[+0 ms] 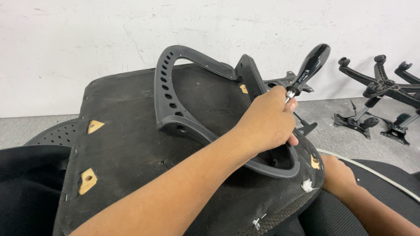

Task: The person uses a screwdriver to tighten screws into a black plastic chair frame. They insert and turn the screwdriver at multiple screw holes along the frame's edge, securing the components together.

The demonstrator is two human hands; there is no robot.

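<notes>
Black-handled screwdriver (308, 70) stands tilted over the black plastic armrest loop (175, 118), which lies on the upturned seat pad (122, 148). Left hand (267, 124) pinches its shaft, grip pressed together. Right hand (337, 177) at the pad's edge, grip unclear. Chair base (380, 83) well apart on the floor.

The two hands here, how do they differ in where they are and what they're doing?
The left hand reaches across on top of the upturned seat cushion, closed around a screwdriver near the black plastic armrest. The right hand sits lower, at the cushion's edge, partly hidden, holding no tool that shows. The left arm stretches out bare; only the right's wrist and forearm show. Both touch or meet the same seat.
</notes>
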